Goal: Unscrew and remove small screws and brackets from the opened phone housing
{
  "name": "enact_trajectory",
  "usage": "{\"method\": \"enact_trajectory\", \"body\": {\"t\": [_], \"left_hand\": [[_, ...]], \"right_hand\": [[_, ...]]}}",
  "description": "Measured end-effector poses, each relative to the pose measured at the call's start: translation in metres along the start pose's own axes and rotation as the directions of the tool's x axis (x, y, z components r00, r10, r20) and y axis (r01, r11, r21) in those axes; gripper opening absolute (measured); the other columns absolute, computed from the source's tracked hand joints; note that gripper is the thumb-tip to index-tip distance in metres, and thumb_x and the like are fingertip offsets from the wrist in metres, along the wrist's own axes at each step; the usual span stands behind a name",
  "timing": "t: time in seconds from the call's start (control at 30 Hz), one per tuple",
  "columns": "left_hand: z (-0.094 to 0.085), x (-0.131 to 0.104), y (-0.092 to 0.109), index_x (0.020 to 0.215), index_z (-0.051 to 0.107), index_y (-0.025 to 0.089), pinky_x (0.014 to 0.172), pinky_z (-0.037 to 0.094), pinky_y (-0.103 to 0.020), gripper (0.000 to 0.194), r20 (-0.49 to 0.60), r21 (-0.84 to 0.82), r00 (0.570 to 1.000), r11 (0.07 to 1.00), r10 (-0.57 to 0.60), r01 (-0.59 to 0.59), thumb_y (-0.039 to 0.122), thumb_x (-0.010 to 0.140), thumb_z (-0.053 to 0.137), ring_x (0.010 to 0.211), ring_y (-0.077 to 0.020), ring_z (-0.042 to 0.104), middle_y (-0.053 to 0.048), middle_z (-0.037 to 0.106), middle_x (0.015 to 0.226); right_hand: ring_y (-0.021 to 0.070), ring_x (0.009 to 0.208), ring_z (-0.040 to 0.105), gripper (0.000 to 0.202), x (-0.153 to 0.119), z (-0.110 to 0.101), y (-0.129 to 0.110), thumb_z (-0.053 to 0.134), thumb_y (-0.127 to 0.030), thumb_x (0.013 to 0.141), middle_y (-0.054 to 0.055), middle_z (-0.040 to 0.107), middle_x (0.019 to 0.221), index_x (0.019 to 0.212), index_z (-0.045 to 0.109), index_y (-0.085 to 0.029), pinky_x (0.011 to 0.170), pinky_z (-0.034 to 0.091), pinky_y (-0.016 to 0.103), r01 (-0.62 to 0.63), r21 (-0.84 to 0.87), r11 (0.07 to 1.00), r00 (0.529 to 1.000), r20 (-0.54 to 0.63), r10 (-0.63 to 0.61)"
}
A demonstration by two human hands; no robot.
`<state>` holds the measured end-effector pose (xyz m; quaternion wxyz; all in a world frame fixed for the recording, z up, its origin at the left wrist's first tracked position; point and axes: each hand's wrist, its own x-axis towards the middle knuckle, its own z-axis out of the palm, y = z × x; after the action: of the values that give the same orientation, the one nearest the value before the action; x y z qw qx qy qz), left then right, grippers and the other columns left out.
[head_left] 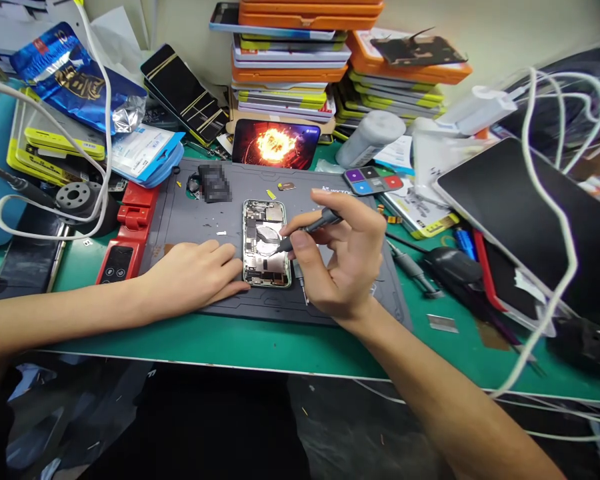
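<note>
An opened phone (pixel 266 267) lies on the grey work mat (pixel 200 223), its inner boards and metal parts bare. My left hand (pixel 195 273) rests on the mat with curled fingers, pressed against the phone's lower left edge. Above the phone's right side, my right hand (pixel 343 253) is closed on a dark grey pen-shaped tool (pixel 323 221). The tool slants down toward the middle of the phone, over a silvery round area; I cannot make out its tip. A thin metal tool (pixel 301 283) lies by the phone's right edge, partly hidden by my right hand.
A red device (pixel 117 260) stands left of the mat. Behind it sits a lit phone screen (pixel 276 143) before stacked cases (pixel 290 73). Rightward are a grey screwdriver (pixel 414 268), a black tablet-like panel (pixel 525 213) and a looping white cable (pixel 565 233). Small bits lie on the mat.
</note>
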<state>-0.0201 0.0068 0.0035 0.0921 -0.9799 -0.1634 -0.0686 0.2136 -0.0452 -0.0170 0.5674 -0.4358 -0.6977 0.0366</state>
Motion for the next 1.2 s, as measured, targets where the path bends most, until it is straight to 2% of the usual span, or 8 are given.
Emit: {"method": "enact_trajectory", "body": {"t": [0.2,0.37,0.53,0.87,1.07,1.2], "left_hand": [[-0.0017,-0.0003,0.0014,0.088,0.062,0.017,0.051,0.028,-0.033,0.045,0.025,0.009,0.999,1.0,-0.019,0.019,0.051,0.113,0.044,0.073,-0.0209,0.063,-0.005,0.064,0.086],[-0.0038,0.0,0.0029,0.086,0.061,0.017,0.052,0.027,-0.033,0.046,0.025,0.023,0.998,0.998,-0.065,0.065,0.055,0.11,0.048,0.073,-0.0211,0.064,-0.004,0.063,0.083],[-0.0031,0.0007,0.0038,0.086,0.061,0.017,0.052,0.026,-0.033,0.049,0.036,0.024,0.996,0.996,-0.084,0.083,0.058,0.109,0.049,0.072,-0.0206,0.063,-0.004,0.063,0.083],[-0.0035,0.0002,0.0019,0.089,0.062,0.016,0.052,0.029,-0.033,0.049,0.049,0.014,0.997,0.998,-0.06,0.059,0.056,0.111,0.046,0.073,-0.0219,0.065,-0.005,0.064,0.084],[-0.0033,-0.0006,0.002,0.091,0.063,0.015,0.052,0.029,-0.031,0.048,0.055,0.004,0.997,0.998,-0.06,0.06,0.055,0.111,0.047,0.074,-0.0212,0.064,-0.006,0.065,0.086],[-0.003,-0.0008,0.0022,0.09,0.063,0.015,0.053,0.03,-0.031,0.047,0.047,0.008,0.998,0.999,-0.047,0.047,0.054,0.111,0.047,0.074,-0.0215,0.064,-0.007,0.066,0.086]], "right_hand": [[0.0129,0.088,0.075,0.054,0.0028,0.0,-0.0006,0.059,-0.017,0.102,0.006,0.06,0.141,0.149,0.049,-0.039,0.055,0.063,0.023,-0.002,0.079,0.997,1.0,-0.024,0.004],[0.0147,0.089,0.075,0.06,0.0009,-0.0002,-0.0062,0.06,-0.014,0.101,0.008,0.063,0.14,0.154,0.045,-0.039,0.054,0.066,0.024,0.027,0.191,0.981,0.993,0.111,-0.049],[0.0165,0.086,0.075,0.065,-0.0016,-0.0011,-0.008,0.058,-0.012,0.102,0.007,0.073,0.122,0.158,0.04,-0.038,0.059,0.069,0.028,0.036,0.182,0.983,0.975,0.208,-0.074],[0.0181,0.091,0.077,0.061,-0.0039,-0.0005,-0.0038,0.059,-0.015,0.102,0.008,0.068,0.139,0.156,0.044,-0.04,0.061,0.071,0.03,-0.009,0.122,0.993,0.987,0.163,-0.011],[0.0155,0.098,0.076,0.061,0.0006,0.0044,-0.0026,0.061,-0.012,0.102,0.008,0.066,0.137,0.155,0.044,-0.037,0.065,0.071,0.024,-0.01,0.153,0.988,0.99,0.141,-0.012],[0.0112,0.081,0.073,0.063,-0.0003,0.0058,-0.0002,0.061,-0.012,0.103,0.004,0.07,0.12,0.157,0.04,-0.036,0.069,0.071,0.027,-0.041,0.162,0.986,0.979,0.205,0.008]]}}
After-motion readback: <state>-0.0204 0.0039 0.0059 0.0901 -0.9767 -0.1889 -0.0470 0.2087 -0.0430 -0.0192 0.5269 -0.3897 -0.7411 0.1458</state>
